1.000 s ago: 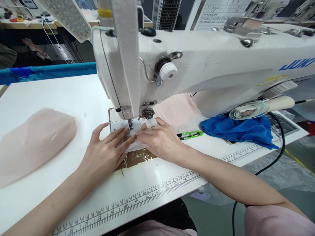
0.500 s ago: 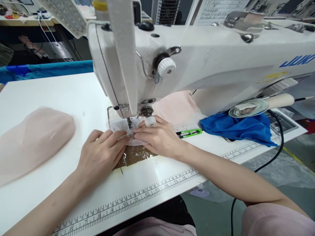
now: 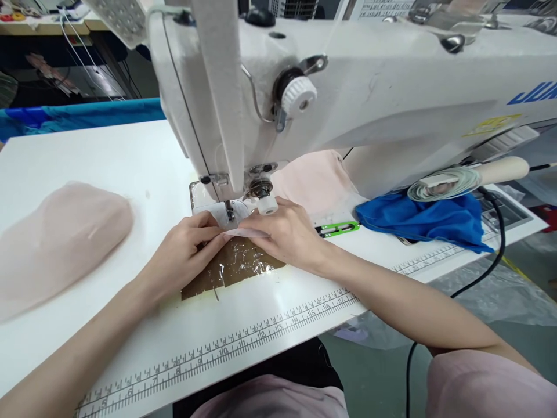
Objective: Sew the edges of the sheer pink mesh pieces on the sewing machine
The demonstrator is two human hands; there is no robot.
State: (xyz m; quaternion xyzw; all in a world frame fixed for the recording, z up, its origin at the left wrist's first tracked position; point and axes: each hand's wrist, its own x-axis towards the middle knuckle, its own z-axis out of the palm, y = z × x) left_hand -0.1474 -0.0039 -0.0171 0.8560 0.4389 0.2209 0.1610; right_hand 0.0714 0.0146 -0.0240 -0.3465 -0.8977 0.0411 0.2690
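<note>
A pale mauve top point(image 3: 274, 400) with a short, loose sleeve point(image 3: 483, 383) is worn, with a black lower garment point(image 3: 308, 366); the left hand point(image 3: 190, 241) and the right hand point(image 3: 290, 232) are left uncovered.

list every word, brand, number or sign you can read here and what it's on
"JUK": blue lettering on the sewing machine, cut off by the picture's edge.
"5" to "17": larger numbers on the ruler; its smaller figures are too tiny to read surely.
Yellow sticker on the machine: too blurred to read.
Printed sheet behind: too small to read.
</note>
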